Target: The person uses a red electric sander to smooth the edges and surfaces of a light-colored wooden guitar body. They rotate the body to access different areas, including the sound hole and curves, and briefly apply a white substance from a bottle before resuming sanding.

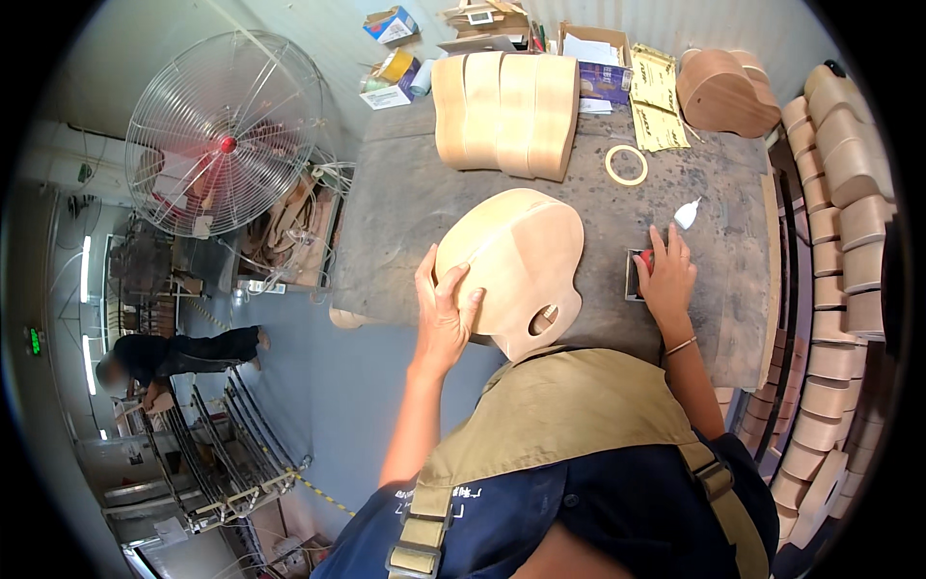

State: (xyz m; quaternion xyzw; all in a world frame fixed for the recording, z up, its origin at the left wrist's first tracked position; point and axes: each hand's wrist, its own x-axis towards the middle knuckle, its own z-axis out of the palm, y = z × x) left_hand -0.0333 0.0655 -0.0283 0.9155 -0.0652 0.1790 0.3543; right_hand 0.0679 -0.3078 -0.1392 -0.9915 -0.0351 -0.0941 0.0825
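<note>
My left hand (pixel 448 307) grips a pale wooden guitar body (pixel 521 246) by its left edge, with the thumb and fingers spread over its face. The body lies tilted between my apron and the workbench, its round sound hole (pixel 544 319) toward me. To the right, my right hand (pixel 667 278) rests at a small dark open box (pixel 633 280), fingers stretched out. Something red (pixel 647 258) shows beside its thumb, partly hidden; what it is I cannot tell. Just beyond those fingertips lies a small white squeeze bottle (pixel 686 214).
A row of stacked guitar bodies (pixel 506 116) stands on the workbench (pixel 386 212). Near it are a cream ring (pixel 626 165), yellow packets (pixel 655 96) and a darker body (pixel 728 94). Racked bodies (pixel 830 357) line the right. A large fan (pixel 229 145) and a person (pixel 183 355) are left.
</note>
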